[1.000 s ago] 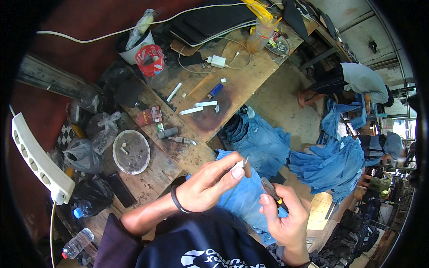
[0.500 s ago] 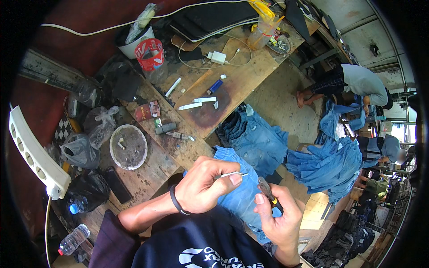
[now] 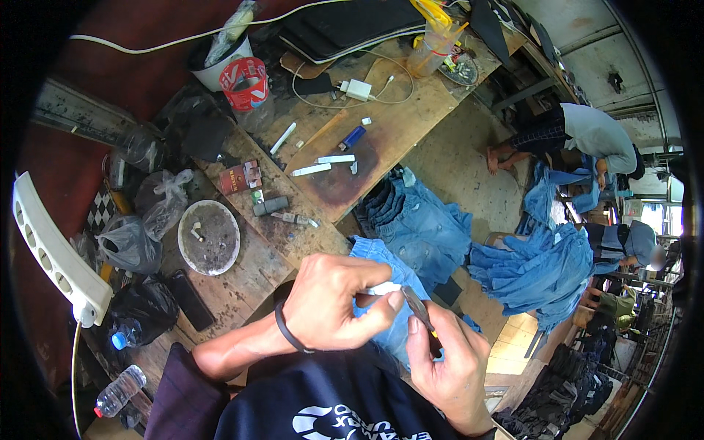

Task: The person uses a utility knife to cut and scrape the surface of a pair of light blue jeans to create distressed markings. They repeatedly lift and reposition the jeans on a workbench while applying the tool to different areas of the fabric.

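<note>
My left hand [image 3: 334, 301] is closed, pinching a small white piece [image 3: 383, 289] between thumb and forefinger. I cannot make out exactly what this piece is. In my right hand [image 3: 455, 359] is a pair of pliers [image 3: 416, 302] with metal jaws and a bit of yellow on the handles. The jaws meet the outer end of the white piece, close to my left thumb; whether they grip it is too small to tell. Light blue denim [image 3: 392, 337] lies below both hands, partly hidden by them.
Beyond my hands are a stack of folded jeans [image 3: 422, 231] and a denim heap [image 3: 532, 268]. The wooden table holds a round ash-filled dish [image 3: 235, 249], a blue lighter [image 3: 353, 138], white sticks [image 3: 312, 170] and a charger [image 3: 357, 90]. A power strip [image 3: 55, 253] hangs left; another person [image 3: 594, 132] bends over denim.
My right hand has moved up and left, bringing the pliers from apart to touching the white piece. More of the white piece's width now shows at my left fingertips.
</note>
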`<state>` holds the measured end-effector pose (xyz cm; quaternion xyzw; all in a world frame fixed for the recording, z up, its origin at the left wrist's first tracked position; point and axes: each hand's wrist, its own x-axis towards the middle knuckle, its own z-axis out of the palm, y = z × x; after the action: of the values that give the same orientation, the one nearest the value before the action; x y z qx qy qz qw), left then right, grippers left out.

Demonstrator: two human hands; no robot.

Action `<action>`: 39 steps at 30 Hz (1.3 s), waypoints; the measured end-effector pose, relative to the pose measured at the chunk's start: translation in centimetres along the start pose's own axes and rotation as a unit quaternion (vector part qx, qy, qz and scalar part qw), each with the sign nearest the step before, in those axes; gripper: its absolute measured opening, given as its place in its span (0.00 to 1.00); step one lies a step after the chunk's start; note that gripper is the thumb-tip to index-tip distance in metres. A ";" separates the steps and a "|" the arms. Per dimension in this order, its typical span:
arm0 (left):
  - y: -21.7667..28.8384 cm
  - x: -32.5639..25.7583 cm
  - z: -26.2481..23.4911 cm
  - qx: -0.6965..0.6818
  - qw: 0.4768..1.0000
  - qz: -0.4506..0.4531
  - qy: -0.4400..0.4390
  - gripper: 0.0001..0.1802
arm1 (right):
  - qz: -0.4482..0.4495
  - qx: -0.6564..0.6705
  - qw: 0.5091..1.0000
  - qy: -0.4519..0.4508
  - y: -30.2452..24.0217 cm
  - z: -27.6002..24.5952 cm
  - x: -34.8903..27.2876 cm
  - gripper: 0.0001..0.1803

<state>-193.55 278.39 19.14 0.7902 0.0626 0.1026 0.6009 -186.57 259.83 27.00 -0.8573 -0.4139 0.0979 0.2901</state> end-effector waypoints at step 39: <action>-1.7 -1.1 0.9 -0.023 0.999 -0.034 0.023 0.20 | 0.043 0.011 0.999 -0.022 -0.1 2.2 0.0 0.08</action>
<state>-194.34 277.79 17.20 0.7710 0.1011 0.1012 0.6206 -187.55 260.82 25.25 -0.8688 -0.3819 0.1338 0.2854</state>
